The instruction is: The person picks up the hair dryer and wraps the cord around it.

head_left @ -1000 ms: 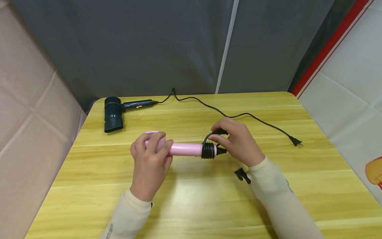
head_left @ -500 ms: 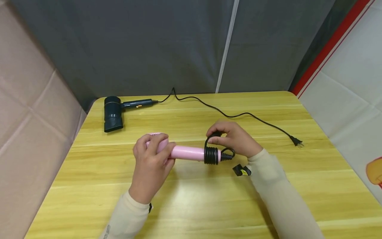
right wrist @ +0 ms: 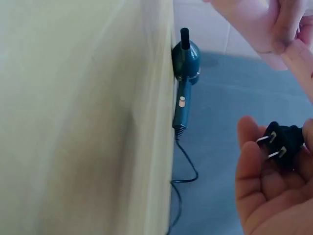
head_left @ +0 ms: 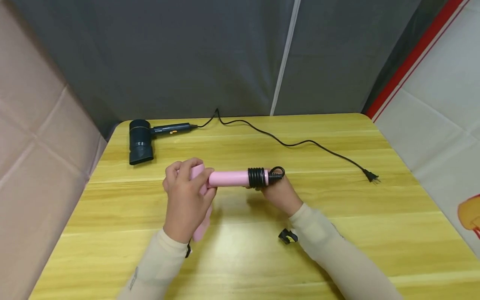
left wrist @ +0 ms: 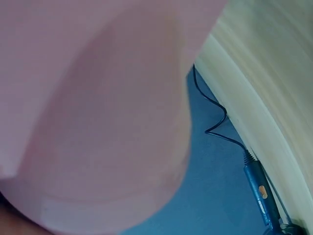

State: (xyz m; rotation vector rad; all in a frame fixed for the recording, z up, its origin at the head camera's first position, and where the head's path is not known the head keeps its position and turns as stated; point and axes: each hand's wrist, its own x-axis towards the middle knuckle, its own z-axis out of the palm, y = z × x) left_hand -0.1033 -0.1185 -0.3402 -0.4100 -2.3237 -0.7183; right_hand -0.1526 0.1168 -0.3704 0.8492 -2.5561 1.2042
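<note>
A pink hair dryer [head_left: 228, 178] is held above the table, its handle pointing right. My left hand [head_left: 183, 191] grips it around the head, and its pink body [left wrist: 107, 117] fills most of the left wrist view. Several turns of black cord [head_left: 256, 178] are wound around the handle's end, with a small loop by the strain relief. My right hand [head_left: 282, 196] is under that end, its fingers mostly hidden in the head view. The right wrist view shows its fingers curled about the black two-pin plug [right wrist: 284, 144].
A dark blue hair dryer [head_left: 141, 141] lies at the table's back left. Its black cord [head_left: 270, 134] runs along the back to a plug [head_left: 371, 176] at the right. A grey curtain [head_left: 187, 58] hangs behind the wooden table [head_left: 240, 262]. A small black piece [head_left: 288, 236] sits by the right sleeve.
My right hand has gone from above the handle's end to beneath it, carrying the cord's plug end around. The pink hair dryer has turned in my left hand, showing its lower part below the hand.
</note>
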